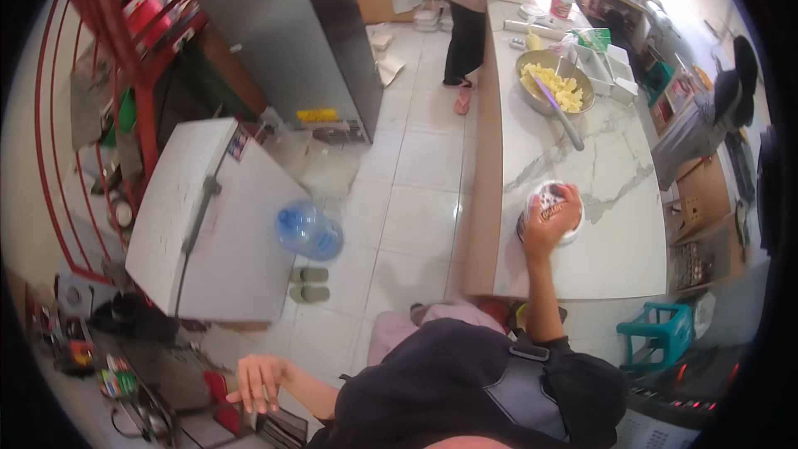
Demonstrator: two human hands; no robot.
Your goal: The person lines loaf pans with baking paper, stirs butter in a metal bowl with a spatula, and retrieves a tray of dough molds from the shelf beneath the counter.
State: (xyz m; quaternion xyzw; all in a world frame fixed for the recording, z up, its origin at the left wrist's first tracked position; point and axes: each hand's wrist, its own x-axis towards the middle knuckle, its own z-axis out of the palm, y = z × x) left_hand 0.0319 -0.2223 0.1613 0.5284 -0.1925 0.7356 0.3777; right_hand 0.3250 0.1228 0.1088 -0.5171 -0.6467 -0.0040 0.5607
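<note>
On the marble-patterned counter, near its close end, my right hand grips a round white tub from above. Dark print shows on the tub, and my fingers hide part of its lid. My left hand hangs free at the lower left, its fingers stretched and slightly apart, holding nothing. Farther along the counter stands a metal pan with yellow chunks in it. A spatula with a purple part lies across the pan, beside its handle.
White containers and a tub stand toward the counter's far end, where another person stands. To the left are a white chest freezer, a tall grey fridge, a blue water bottle and green slippers. A teal stool is at right.
</note>
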